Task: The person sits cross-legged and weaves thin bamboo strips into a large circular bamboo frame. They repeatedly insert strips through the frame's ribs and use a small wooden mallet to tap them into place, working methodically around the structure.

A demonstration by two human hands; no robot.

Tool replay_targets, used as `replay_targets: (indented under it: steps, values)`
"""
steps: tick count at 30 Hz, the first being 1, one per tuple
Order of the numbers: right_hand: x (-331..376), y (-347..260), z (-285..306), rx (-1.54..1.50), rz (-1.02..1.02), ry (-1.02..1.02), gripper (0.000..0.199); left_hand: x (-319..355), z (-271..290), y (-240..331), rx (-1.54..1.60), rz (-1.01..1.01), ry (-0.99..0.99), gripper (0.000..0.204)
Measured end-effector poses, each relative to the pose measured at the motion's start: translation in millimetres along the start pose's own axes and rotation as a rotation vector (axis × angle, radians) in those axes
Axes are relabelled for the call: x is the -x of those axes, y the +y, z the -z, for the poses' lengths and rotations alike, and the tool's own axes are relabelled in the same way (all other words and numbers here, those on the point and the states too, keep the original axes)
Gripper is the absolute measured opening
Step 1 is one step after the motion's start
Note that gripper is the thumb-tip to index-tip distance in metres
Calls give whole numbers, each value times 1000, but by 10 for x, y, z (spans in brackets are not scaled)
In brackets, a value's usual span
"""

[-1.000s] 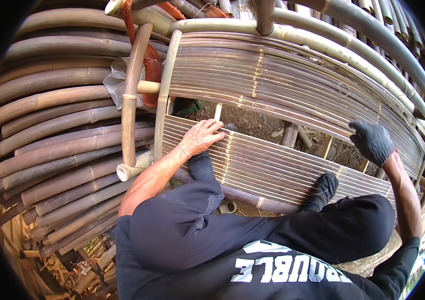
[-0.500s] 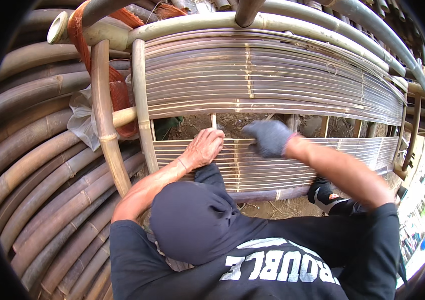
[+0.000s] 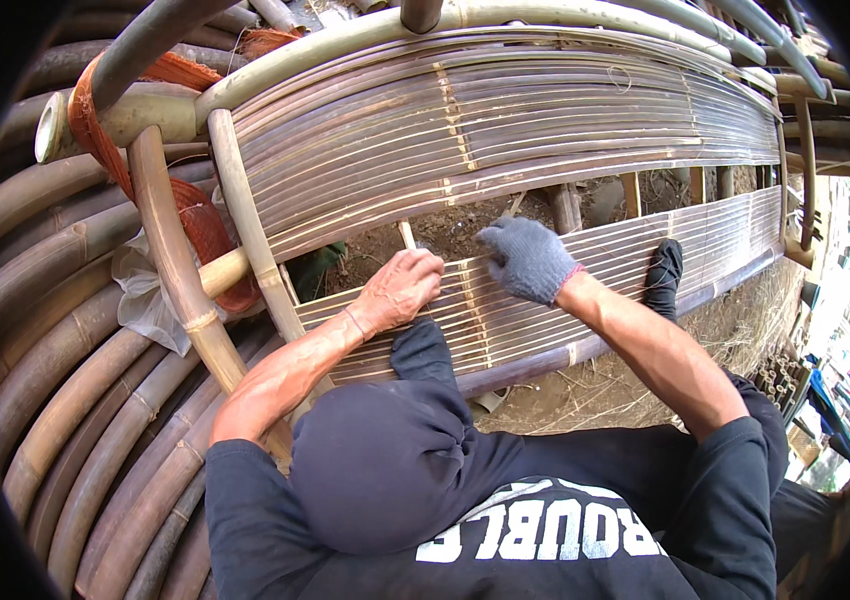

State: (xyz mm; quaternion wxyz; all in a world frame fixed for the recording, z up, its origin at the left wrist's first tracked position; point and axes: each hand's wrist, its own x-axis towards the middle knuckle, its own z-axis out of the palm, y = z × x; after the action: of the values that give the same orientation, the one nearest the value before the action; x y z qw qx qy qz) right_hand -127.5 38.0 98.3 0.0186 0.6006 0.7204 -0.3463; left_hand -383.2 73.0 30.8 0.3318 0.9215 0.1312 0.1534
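Observation:
A long bamboo bench frame holds two panels of thin bamboo slats (image 3: 545, 115), with an open gap between them. My bare left hand (image 3: 403, 288) presses down at the near panel's inner edge, its fingers bent round the edge bamboo slat (image 3: 340, 300). Just to the right, my right hand (image 3: 528, 262), in a grey knitted glove, hovers at the same edge with fingers curled; whatever it may hold is hidden. Beyond my left hand a pale strip (image 3: 406, 234) stands in the gap. A dark-covered foot or knee (image 3: 423, 350) rests on the near slats.
Thick bamboo poles (image 3: 95, 400) are piled on the left. An orange strap (image 3: 200, 240) and clear plastic sheeting (image 3: 150, 295) hang by the frame's left posts. A black-covered foot (image 3: 663, 278) stands on the near panel's right part. Bamboo rails (image 3: 505, 14) cross the far side.
The view has turned, so the bench lies tilted and further left. A black-covered foot now shows on the right slats. Both hands stay at the near panel's inner edge.

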Motion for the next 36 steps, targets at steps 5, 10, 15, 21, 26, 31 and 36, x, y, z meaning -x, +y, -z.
replay_targets:
  steps: [5,10,15,21,26,31,36]
  values:
    - [-9,-519,-197,-119,16,91,43,30,-51,41,172,178,136,18]
    - [-157,-546,-131,-95,-320,-144,40,81,-137,146,101,207,228,21]
    - [-201,-436,27,-183,-39,-537,43,25,-115,209,90,148,241,17]
    - [38,-488,248,-712,-150,-639,34,106,155,44,310,297,180,28]
    - [117,-257,548,-627,-550,-484,31,86,98,59,11,108,38,27]
    - [117,-249,557,-67,-280,-283,55,-125,110,241,233,169,80,15]
    - [128,-664,476,-443,-137,-386,91,-337,412,534,544,230,138,13]
